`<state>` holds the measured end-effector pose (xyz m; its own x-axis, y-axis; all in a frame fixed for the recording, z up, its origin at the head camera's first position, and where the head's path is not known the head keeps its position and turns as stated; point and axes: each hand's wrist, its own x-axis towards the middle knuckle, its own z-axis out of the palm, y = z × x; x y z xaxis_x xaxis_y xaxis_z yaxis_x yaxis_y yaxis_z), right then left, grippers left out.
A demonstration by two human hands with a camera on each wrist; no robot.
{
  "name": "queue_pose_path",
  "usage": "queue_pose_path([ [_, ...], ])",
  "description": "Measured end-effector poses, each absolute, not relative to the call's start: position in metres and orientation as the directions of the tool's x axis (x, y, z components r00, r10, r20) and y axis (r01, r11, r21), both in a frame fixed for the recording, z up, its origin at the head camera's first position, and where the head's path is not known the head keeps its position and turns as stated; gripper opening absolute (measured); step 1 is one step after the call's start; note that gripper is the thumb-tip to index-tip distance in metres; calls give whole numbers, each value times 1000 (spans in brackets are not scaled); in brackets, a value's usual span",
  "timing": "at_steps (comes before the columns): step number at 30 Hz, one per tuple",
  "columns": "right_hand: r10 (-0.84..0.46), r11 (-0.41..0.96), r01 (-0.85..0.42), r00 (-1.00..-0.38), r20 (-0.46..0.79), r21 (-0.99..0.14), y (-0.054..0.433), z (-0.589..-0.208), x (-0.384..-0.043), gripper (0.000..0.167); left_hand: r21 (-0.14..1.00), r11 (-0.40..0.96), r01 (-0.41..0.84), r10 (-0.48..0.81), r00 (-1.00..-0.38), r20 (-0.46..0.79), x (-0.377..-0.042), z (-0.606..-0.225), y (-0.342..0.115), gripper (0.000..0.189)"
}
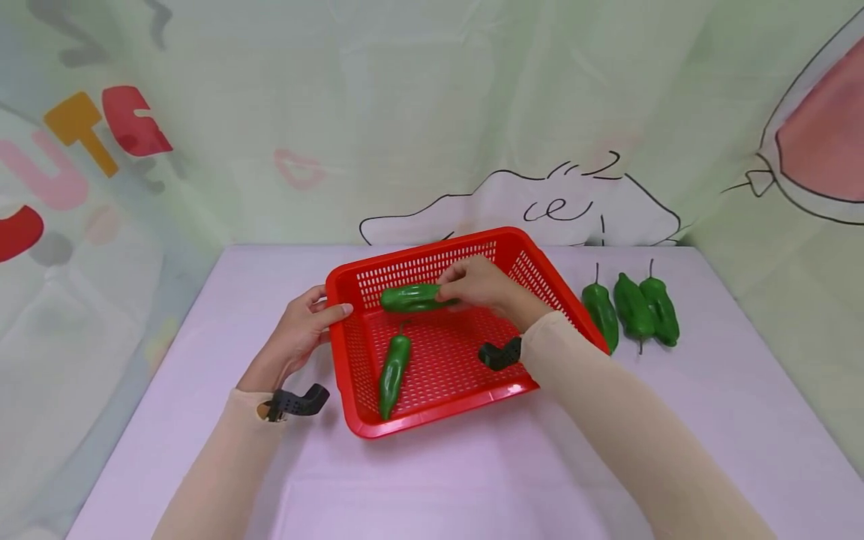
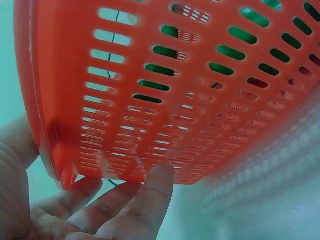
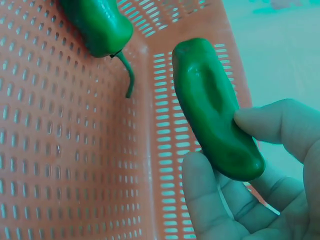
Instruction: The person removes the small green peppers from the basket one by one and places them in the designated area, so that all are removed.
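A red plastic basket [image 1: 432, 412] with slotted walls sits tilted a little on the table. My left hand [image 1: 304, 330] holds its left side, thumb over the rim and fingers against the outer wall, as the left wrist view shows from below. Inside the basket my right hand [image 1: 475, 283] pinches a green pepper [image 1: 408, 298] by one end, close to the far wall. In the right wrist view the thumb and fingers grip the lower end of this pepper [image 3: 207, 105]. Another green pepper [image 1: 394, 371] lies on the basket floor at the left, stem pointing away.
Three more green peppers, one of them in the middle [image 1: 634, 306], lie on the table right of the basket. The pale lilac table [image 1: 405, 491] ends at a printed cloth backdrop [image 1: 418, 135]. Each wrist wears a small black camera mount [image 1: 304, 401].
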<state>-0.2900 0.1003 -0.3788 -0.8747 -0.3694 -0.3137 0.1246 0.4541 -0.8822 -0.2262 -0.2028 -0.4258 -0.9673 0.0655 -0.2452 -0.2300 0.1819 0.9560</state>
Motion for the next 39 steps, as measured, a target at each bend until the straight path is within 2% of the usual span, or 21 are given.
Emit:
queue_pose_path([
  [18,-232,411,167,-932,-279,-896,158,-357,-254,26,960,163,-229,73,-967,-243,-224,-425,-201,61],
  [39,-93,424,201,-960,-263,-883,205,-351,-211,38,961,161,-225,84,-967,-241,-222,-422,-200,63],
])
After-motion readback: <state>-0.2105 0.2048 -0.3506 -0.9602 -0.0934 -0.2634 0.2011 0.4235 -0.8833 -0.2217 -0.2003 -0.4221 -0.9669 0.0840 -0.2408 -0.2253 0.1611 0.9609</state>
